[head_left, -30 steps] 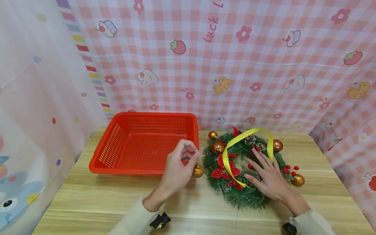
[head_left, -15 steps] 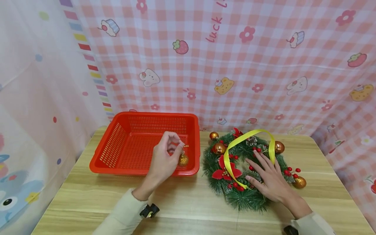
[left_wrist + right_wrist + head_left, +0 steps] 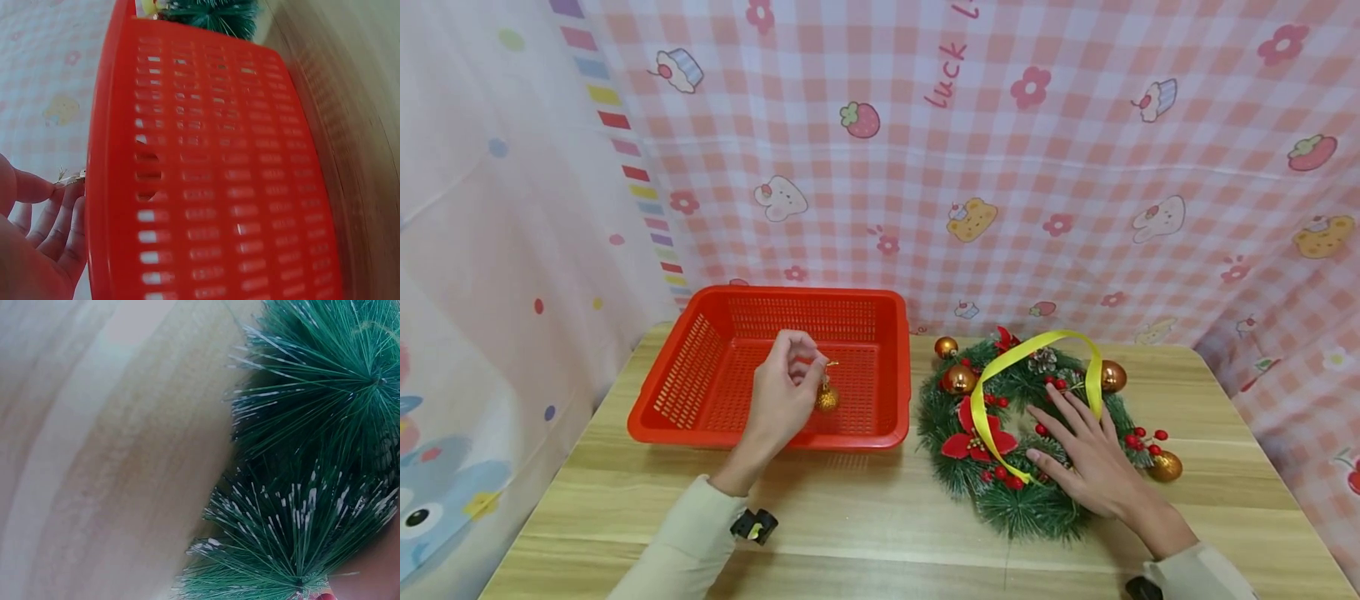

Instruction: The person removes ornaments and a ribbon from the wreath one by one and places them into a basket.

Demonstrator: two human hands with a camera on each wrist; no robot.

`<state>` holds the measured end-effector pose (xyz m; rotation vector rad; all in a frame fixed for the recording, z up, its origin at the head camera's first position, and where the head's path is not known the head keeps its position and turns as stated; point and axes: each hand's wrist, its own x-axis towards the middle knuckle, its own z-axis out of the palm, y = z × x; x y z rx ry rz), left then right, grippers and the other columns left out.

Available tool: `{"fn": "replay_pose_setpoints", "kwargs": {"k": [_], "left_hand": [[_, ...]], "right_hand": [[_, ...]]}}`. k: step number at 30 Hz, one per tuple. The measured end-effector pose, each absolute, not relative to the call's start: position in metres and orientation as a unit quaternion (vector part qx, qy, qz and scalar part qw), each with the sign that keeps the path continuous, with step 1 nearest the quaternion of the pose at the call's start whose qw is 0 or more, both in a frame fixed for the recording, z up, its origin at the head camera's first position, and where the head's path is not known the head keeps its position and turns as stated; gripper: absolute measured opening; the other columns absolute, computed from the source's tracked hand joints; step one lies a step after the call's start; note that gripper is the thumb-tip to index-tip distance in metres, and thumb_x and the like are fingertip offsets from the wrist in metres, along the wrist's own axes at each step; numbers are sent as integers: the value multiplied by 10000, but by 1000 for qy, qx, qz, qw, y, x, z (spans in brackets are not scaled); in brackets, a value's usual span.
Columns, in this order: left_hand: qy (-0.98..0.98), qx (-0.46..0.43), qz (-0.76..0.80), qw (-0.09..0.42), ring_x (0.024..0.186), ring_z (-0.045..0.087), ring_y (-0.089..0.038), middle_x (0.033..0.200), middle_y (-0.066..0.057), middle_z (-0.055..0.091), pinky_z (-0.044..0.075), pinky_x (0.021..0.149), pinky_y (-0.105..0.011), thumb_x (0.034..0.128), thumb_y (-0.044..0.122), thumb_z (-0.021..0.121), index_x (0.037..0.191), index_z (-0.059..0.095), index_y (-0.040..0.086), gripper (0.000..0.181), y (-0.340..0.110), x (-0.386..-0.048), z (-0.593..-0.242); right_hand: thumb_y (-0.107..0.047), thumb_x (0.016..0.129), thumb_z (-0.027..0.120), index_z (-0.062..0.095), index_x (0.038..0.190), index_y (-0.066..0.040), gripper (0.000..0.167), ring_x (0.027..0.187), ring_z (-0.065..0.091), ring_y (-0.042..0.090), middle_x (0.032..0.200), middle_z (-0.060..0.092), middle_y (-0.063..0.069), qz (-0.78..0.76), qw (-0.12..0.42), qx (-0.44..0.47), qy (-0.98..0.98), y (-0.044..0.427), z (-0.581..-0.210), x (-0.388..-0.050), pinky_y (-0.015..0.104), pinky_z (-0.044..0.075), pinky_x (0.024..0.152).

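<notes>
At the left of the frame, a pale cloth [image 3: 460,250] is printed with coloured dots, and a blue cartoon figure [image 3: 448,487] is shown at its lower left. A strip of coloured bars [image 3: 633,173] is seen next, edging the pink-checked cloth [image 3: 891,183] by which the background is filled.

On the bench [image 3: 865,517], left of centre, a red slotted basket [image 3: 868,440] is placed. Over it the left hand [image 3: 781,387] is held; by its thumb and fingers a gold cord [image 3: 74,179] is pinched, as is also shown in the left wrist view. From the cord a glittery gold bauble [image 3: 827,398] is hung within the basket's outline; whether the basket's floor is touched cannot be told.

At upper centre, the word "luck" [image 3: 945,75] can be read in slanted pink letters running upward, and a further letter is cut by the top edge.

Right of centre, a green wreath [image 3: 1026,512] is laid on the bench, dressed with a red flower [image 3: 979,435], a pine cone [image 3: 1042,360], red berries [image 3: 1011,480] and a looped yellow ribbon [image 3: 1033,340]. Copper and gold balls [image 3: 960,379] are set about its edge. On its right part the right hand [image 3: 1086,467] is rested, its fingers spread. In the right wrist view, white-tipped needles [image 3: 306,506] are seen beside the bench.
</notes>
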<state>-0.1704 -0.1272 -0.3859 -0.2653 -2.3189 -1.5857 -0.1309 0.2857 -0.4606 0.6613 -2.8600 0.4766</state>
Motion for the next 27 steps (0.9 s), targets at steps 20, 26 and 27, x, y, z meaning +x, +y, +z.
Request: {"fn": "replay_pose_setpoints", "kwargs": {"k": [20, 26, 27], "left_hand": [[-847, -69, -491, 189, 814, 674, -199, 961, -111, 689, 542, 749, -287, 956, 55, 626, 1092, 513, 60, 177, -152, -180, -389], [-857, -62, -475, 188, 835, 668, -200, 974, -104, 695, 535, 737, -278, 959, 62, 623, 1103, 519, 57, 178, -156, -181, -387], [-858, -61, -474, 187, 838, 668, -199, 978, -96, 691, 535, 733, -280, 958, 66, 626, 1102, 523, 59, 177, -156, -181, -386]], "right_hand": [[-413, 977, 584, 441, 1497, -172, 591, 1447, 195, 455, 1627, 207, 152, 160, 80, 219, -959, 285, -460, -131, 748, 51, 1086], [-411, 978, 583, 416, 1514, -208, 597, 1451, 189, 452, 1626, 209, 158, 163, 79, 219, -959, 285, -460, -130, 750, 54, 1084], [-410, 977, 583, 416, 1514, -209, 597, 1450, 190, 453, 1625, 210, 160, 163, 79, 219, -959, 285, -460, -129, 750, 54, 1084]]}}
